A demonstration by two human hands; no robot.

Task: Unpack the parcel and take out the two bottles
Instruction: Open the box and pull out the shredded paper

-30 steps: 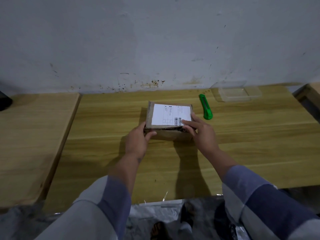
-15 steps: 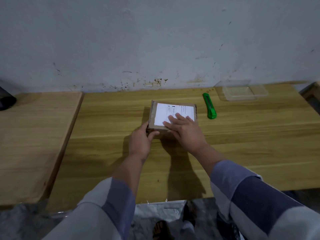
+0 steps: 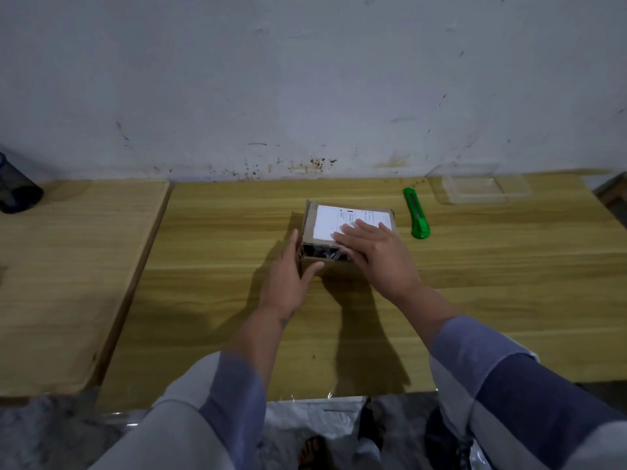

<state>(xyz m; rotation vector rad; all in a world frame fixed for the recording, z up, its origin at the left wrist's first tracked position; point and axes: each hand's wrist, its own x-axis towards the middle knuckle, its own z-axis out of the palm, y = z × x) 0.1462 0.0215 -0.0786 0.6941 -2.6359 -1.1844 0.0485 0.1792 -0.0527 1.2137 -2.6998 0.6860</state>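
Note:
A small brown cardboard parcel (image 3: 339,217) with a white shipping label on top lies on the wooden table (image 3: 475,283). Its near end gapes open, and dark and pale contents show inside; no bottle can be made out. My left hand (image 3: 288,276) grips the parcel's near left corner, thumb across the front. My right hand (image 3: 376,252) lies flat on the lid, fingers spread over the label and the palm over the near right edge.
A green utility knife (image 3: 416,213) lies just right of the parcel. A clear plastic container (image 3: 481,188) stands at the back right by the wall. A second wooden table (image 3: 68,273) adjoins on the left, with a dark object (image 3: 17,191) at its far corner.
My right hand slid from the parcel's near right corner up onto the label. The near end of the parcel now shows an open gap. My left hand has kept its hold on the left corner.

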